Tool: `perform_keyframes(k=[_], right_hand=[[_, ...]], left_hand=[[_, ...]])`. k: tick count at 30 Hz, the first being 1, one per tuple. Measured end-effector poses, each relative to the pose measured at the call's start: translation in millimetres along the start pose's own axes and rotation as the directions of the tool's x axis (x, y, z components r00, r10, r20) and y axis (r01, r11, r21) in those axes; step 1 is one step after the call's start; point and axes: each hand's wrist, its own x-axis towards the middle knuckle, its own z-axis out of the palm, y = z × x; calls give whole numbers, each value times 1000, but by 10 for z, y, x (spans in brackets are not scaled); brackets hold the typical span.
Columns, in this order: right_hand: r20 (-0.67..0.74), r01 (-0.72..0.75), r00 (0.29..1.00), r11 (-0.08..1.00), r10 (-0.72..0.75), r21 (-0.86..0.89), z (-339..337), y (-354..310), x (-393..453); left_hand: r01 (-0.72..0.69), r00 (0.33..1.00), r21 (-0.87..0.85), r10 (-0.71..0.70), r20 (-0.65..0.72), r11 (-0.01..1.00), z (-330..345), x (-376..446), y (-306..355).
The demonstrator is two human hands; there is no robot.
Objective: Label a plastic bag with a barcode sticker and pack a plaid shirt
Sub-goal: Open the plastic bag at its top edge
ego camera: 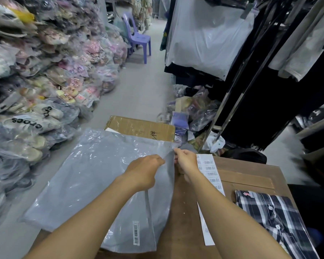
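A large clear plastic bag [94, 174] lies over the left end of the wooden table [251, 172] and hangs past its edge. A barcode sticker [136, 233] is stuck on the bag near me. My left hand [145, 170] pinches the bag's far right edge. Just to its right, my right hand [185, 161] pinches the same edge at the corner. A long strip of barcode labels [209, 172] lies on the table under my right forearm. The folded dark plaid shirt [277, 221] rests on the table's right side.
A flat cardboard box [140, 128] sits beyond the table. Bagged shoes [36, 90] are heaped along the left of the aisle. Hanging clothes on a rack [251, 71] fill the right. A purple plastic chair [138, 38] stands far down the aisle.
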Motion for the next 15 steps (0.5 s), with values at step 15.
perform_keyframes(k=[15], right_hand=[[-145, 110, 980, 982, -133, -155, 32, -242, 78]], left_hand=[[27, 999, -84, -29, -16, 996, -43, -70, -55]])
